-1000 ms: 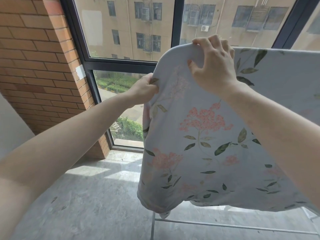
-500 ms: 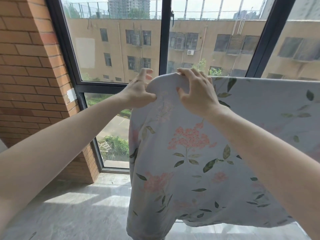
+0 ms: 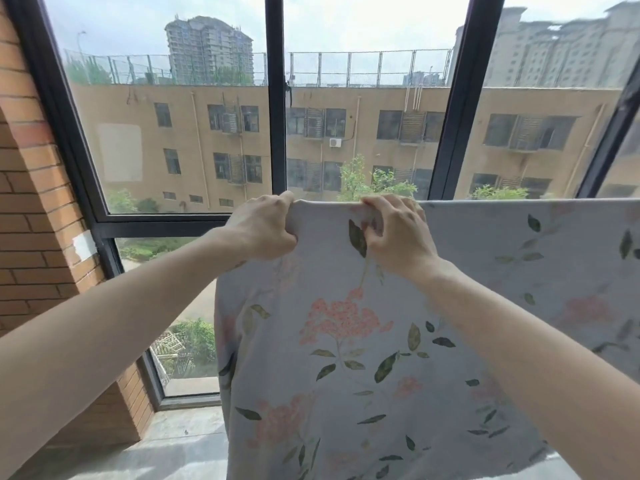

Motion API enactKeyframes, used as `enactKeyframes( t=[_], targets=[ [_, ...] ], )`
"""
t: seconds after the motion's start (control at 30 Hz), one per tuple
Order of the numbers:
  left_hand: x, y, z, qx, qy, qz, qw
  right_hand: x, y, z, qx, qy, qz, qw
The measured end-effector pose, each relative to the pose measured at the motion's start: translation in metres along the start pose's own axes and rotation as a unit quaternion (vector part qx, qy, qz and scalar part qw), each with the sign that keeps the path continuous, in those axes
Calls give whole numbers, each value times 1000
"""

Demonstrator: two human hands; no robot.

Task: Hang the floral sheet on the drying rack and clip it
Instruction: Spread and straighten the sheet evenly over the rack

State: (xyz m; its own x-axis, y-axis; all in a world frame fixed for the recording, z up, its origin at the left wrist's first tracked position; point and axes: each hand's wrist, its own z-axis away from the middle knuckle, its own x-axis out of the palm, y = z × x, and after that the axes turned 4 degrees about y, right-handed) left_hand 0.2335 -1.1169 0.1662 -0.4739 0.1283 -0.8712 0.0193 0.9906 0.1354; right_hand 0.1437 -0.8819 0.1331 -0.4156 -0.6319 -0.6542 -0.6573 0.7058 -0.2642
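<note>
The pale grey cotton sheet printed with pink flower clusters and dark green leaves (image 3: pixel 346 341) hung draped over a top line in front of the black-framed window (image 3: pixel 275 133); the drying rack itself was hidden beneath the cloth. The fold ran level from its left corner rightward out of view.

The left hand (image 3: pixel 263 230) gripped that left corner, fingers curled tight round the fabric. The right hand (image 3: pixel 398 233), just to the right of the left along the fold, pinched the cloth with bent fingers, bunching it slightly. No clip was visible in either hand.

Assessment: the step in hand appeared to be seating and squaring the corner before clipping. To do it well, the left hand should keep the corner taut while the right smooths the bunched patch flat along the fold, so a clip would bite through both layers onto the bar. Uneven drape risked the sheet sliding.
</note>
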Motion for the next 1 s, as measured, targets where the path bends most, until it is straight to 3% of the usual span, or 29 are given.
enactKeyframes(
  t=[0.27, 0.4, 0.57, 0.83, 1.0],
  targets=[
    [5, 0, -6, -40, 9, -38, 998, -24, 67, 11, 38, -8, 62, 997],
    [10, 35, -16, 25, 7, -93, 995, -26, 71, 9, 50, -19, 39, 998],
    [31, 101, -38, 92, -4, -53, 994, -39, 88, 8, 22, -40, 54, 998],
    [61, 171, -64, 46, 0, -89, 995, -100, 188, 12, 116, -70, 103, 985],
    [79, 216, -77, 28, -6, -108, 994, -127, 236, 16, 129, -94, 122, 980]
  ],
)
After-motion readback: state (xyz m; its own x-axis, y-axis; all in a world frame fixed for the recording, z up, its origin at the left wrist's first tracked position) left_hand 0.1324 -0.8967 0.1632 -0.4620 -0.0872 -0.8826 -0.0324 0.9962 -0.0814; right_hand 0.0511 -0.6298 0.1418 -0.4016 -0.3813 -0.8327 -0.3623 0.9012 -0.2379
